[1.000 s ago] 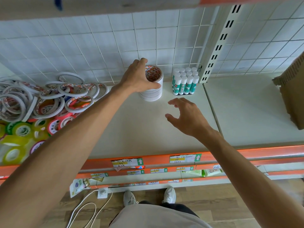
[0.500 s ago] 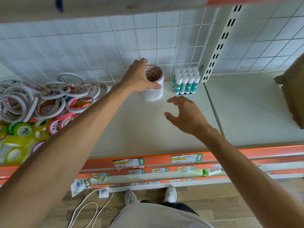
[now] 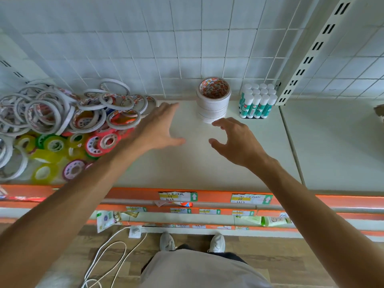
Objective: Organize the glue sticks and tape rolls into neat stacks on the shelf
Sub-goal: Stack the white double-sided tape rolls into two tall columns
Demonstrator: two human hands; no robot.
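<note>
A neat stack of white tape rolls (image 3: 213, 100) stands at the back of the cream shelf (image 3: 187, 163), beside a tight block of upright green-and-white glue sticks (image 3: 257, 101). A loose pile of white, red and yellow tape rolls (image 3: 62, 123) covers the shelf's left part. My left hand (image 3: 161, 127) hovers empty with fingers spread, between the pile and the stack. My right hand (image 3: 234, 140) floats just in front of the stack, fingers loosely curved, holding nothing.
A white grid panel (image 3: 145, 48) backs the shelf, with a slotted upright (image 3: 311, 50) at the right. An orange price rail (image 3: 207, 197) marks the front edge. A cardboard box corner (image 3: 380, 111) shows far right. White cables (image 3: 108, 258) lie on the floor by my feet.
My left hand has let go of the top of the tape stack and drawn back left toward the loose pile. The right hand has stayed close to the stack's front.
</note>
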